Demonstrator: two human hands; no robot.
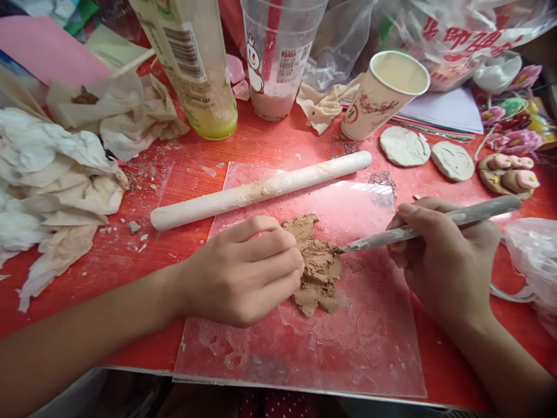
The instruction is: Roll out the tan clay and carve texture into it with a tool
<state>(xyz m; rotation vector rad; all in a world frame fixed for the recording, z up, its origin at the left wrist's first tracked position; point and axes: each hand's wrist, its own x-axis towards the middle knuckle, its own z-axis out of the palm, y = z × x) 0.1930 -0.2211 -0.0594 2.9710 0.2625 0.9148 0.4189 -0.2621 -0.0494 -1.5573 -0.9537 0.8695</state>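
Observation:
A flattened, ragged piece of brown clay (pixel 319 267) lies on a clear acrylic board (pixel 361 342). Its surface is rough and scraped. My left hand (pixel 243 270) rests at the clay's left edge with its fingers curled in; whatever is under the fingertips is hidden. In my right hand (pixel 452 261) is a grey, clay-smeared modelling tool (pixel 435 227), held like a pen, its thin tip touching the right side of the clay. Behind the clay, a whitish rolling pin (pixel 265 188) lies slantwise across the board's far edge.
Crumpled tissues (pixel 61 180) pile up at left. A tall bottle (pixel 191 64), a plastic cup (pixel 276 64) and a paper cup (pixel 383 96) of cloudy liquid stand behind. At right are two pale clay discs (pixel 404 146), a decorated clay piece (pixel 509 174) and plastic bags (pixel 533 255).

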